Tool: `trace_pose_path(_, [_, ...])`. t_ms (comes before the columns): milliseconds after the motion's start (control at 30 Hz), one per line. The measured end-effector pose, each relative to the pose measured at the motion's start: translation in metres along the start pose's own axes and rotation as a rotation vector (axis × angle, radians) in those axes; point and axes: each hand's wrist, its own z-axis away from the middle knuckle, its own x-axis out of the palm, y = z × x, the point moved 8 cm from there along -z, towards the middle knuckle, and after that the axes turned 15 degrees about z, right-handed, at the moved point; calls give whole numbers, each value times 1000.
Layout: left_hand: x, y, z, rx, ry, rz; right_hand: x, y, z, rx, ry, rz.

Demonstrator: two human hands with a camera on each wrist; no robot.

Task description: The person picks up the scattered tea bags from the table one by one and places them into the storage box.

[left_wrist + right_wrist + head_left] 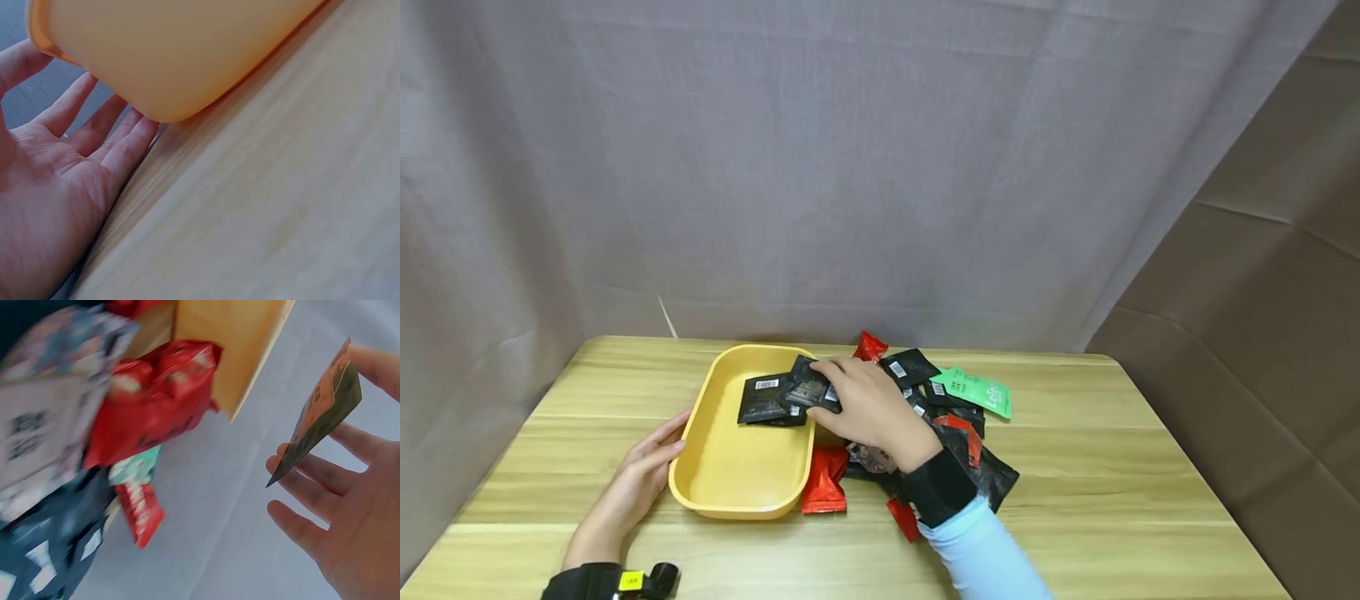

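My left hand (643, 475) touches the left outer side of a yellow plastic tray (737, 492). In the left wrist view its fairly straight fingers (131, 134) rest against the tray's outer wall (181, 69). Over the tray's right rim, my right hand (872, 408) pinches a small flat black packet (808, 387) between thumb and fingers. The right wrist view shows this packet (322, 409) edge-on, with an orange-brown patch on its face. Below and beside it, black packets (763, 398) with a white label lie in the tray.
Right of the tray lies a loose pile of black packets (992, 475), partly hidden by my right arm. Among them are a green packet (977, 390) and red packets (825, 482). A grey cloth (850, 167) hangs behind the wooden table (1112, 500).
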Motion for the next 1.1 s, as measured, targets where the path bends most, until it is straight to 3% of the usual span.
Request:
trace_pose_path(233, [2,-1,-1,24,-25,40,3,-22,-35,-35,-48,50])
trace_pose_path(500, [1,-2,-2,21,-7,48,21,-38,-58,-84,-99,119])
trace_pose_path(733, [-2,-2,0,10,-11,30,31,-52,-66,-105,-127,145])
trace_pose_path(1100, [0,-2,0,1,-13,17,41,-54,-68,-80,-158,185])
